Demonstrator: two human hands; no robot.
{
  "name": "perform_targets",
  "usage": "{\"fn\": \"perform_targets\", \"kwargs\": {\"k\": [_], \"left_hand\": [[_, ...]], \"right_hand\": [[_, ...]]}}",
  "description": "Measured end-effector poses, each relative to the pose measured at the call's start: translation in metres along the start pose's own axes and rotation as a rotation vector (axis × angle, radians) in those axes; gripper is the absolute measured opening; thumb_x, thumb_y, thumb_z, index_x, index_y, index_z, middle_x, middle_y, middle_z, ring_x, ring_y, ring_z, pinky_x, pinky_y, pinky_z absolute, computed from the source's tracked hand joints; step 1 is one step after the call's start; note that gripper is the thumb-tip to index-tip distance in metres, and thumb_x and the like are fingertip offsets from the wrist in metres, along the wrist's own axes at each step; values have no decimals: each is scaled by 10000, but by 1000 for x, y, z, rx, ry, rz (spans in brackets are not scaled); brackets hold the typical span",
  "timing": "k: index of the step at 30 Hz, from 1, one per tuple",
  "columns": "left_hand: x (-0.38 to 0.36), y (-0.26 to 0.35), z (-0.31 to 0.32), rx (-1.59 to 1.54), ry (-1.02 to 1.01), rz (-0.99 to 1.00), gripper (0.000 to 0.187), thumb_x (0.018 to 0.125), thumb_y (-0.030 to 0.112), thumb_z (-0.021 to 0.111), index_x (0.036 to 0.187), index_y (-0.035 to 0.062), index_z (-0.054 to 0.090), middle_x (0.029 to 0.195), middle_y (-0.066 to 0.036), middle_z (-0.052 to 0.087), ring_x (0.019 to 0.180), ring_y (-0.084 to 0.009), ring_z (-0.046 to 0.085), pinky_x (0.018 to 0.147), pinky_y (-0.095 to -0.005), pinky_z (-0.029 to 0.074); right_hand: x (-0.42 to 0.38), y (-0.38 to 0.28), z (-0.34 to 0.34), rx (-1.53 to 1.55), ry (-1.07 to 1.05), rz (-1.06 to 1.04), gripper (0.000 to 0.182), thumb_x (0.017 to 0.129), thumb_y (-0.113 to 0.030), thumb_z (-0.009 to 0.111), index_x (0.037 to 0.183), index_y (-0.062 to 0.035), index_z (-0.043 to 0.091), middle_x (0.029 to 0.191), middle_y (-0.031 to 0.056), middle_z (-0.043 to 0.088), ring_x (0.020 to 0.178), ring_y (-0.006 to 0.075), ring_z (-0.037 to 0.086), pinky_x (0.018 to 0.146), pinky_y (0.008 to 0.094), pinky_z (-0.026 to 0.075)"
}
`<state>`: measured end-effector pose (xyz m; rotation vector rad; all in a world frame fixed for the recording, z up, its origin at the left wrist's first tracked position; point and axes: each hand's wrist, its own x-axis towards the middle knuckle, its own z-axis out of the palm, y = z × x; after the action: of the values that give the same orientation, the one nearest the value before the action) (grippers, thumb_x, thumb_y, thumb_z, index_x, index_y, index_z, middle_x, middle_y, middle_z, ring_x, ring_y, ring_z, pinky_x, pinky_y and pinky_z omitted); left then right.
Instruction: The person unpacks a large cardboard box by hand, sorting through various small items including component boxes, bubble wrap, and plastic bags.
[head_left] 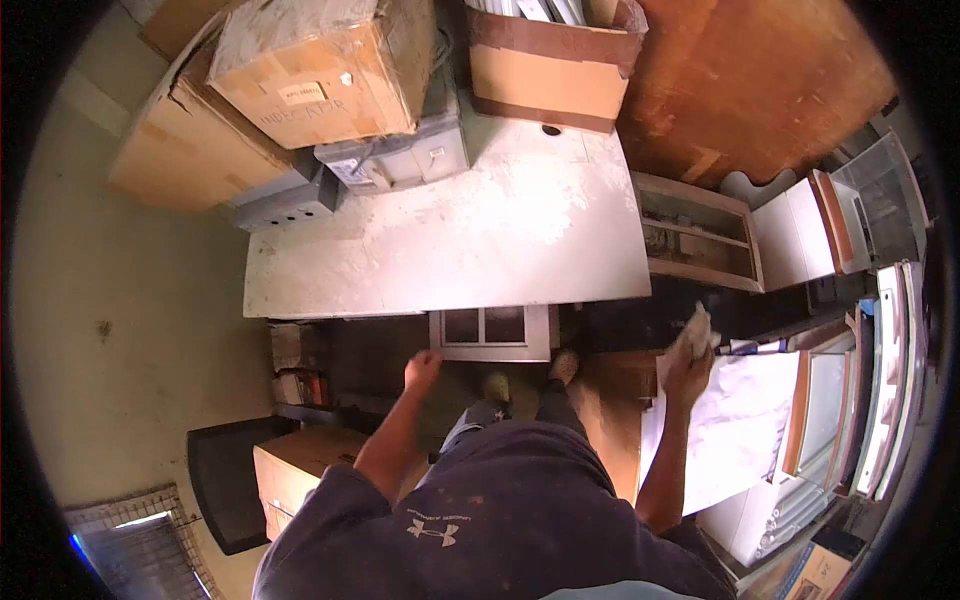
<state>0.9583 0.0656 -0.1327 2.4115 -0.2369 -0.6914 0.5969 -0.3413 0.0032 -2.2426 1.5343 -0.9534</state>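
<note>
A dusty white counter point(450, 235) fills the middle of the view, its far edge crowded with cardboard boxes point(320, 70) and grey metal casings point(395, 160). A small framed panel point(492, 333) leans under the counter's near edge, just ahead of the person's feet. The right hand point(690, 360) has its fingers pinched around a crumpled rag point(697, 325), held above a large white sheet point(735, 420); the rag's long axis points up and away from the body. The left hand point(422, 370) hangs free, fingers curled loosely together, near the panel.

The right hand point(690, 352) grips a crumpled rag point(697, 325) beside a dusty table point(450, 250).
</note>
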Motion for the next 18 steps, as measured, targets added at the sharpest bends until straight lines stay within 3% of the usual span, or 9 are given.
{"fn": "perform_targets", "kwargs": {"k": [2, 3, 5, 6, 7, 8, 12, 14, 18], "left_hand": [[7, -116, 30, 302, -32, 120, 415, 878, 456, 568, 1081, 133, 731, 1050, -174, 722, 1033, -373, 678, 902, -475, 526], [-33, -88, 3, -20, -84, -198, 423, 876, 461, 550, 1082, 137, 729, 1068, -172, 718, 1049, -392, 664, 920, -487, 518], [-57, -146, -2, 416, -85, 208, 392, 862, 411, 571, 1083, 123, 720, 1125, -157, 705, 1050, -391, 660, 920, -484, 522], [-72, -153, -12, 412, -150, -23, 323, 882, 339, 580, 1085, 121, 704, 1170, -142, 690, 1064, -372, 661, 909, -473, 538], [-92, -152, -25, 806, -224, 224, 249, 896, 279, 586, 1049, 120, 702, 1153, -136, 693, 1055, -354, 671, 884, -449, 559], [-109, -154, -35, 888, -221, 266, 208, 895, 262, 601, 1013, 129, 710, 1115, -134, 708, 1042, -333, 686, 859, -427, 575], [-161, -109, -48, 898, -452, -245, 312, 922, 298, 572, 1150, 125, 694, 1145, -131, 708, 1076, -291, 690, 845, -435, 579], [-177, -92, -28, 861, -373, -338, 335, 939, 308, 536, 1179, 128, 688, 1153, -136, 704, 1062, -281, 694, 837, -424, 584], [-175, -61, -12, 515, -297, -506, 361, 964, 318, 485, 1203, 132, 682, 1159, -138, 700, 1032, -268, 700, 813, -411, 589]], "right_hand": [[43, -70, 19, 118, -77, -45, 551, 989, -307, 599, 1355, 85, 471, 1352, 296, 508, 1239, 467, 513, 1054, 485, 426], [57, -96, 30, 258, -116, -52, 557, 968, -279, 626, 1381, 56, 458, 1390, 277, 490, 1260, 454, 502, 1064, 479, 426], [82, -100, 78, 14, -112, -443, 622, 914, -297, 688, 1395, 24, 458, 1443, 251, 455, 1297, 440, 480, 1067, 470, 431], [88, -107, 99, 93, -173, -438, 672, 885, -322, 714, 1409, 5, 449, 1462, 241, 440, 1314, 437, 467, 1067, 467, 435], [93, -114, 120, 173, -235, -434, 723, 856, -347, 740, 1424, -13, 441, 1480, 232, 424, 1332, 434, 454, 1066, 463, 439], [95, -104, 147, 159, -313, -424, 833, 814, -397, 774, 1464, -35, 399, 1522, 228, 373, 1348, 437, 440, 1059, 455, 449], [104, -91, 235, 51, -529, -286, 949, 784, -464, 786, 1512, -57, 334, 1566, 265, 274, 1383, 438, 400, 1061, 485, 447], [107, -101, 255, 206, -513, -221, 970, 768, -464, 796, 1516, -66, 323, 1564, 280, 259, 1387, 465, 377, 1075, 513, 428], [88, -159, 298, 217, -559, -511, 1012, 711, -458, 833, 1526, -124, 336, 1553, 269, 280, 1399, 467, 354, 1085, 519, 412]]}}
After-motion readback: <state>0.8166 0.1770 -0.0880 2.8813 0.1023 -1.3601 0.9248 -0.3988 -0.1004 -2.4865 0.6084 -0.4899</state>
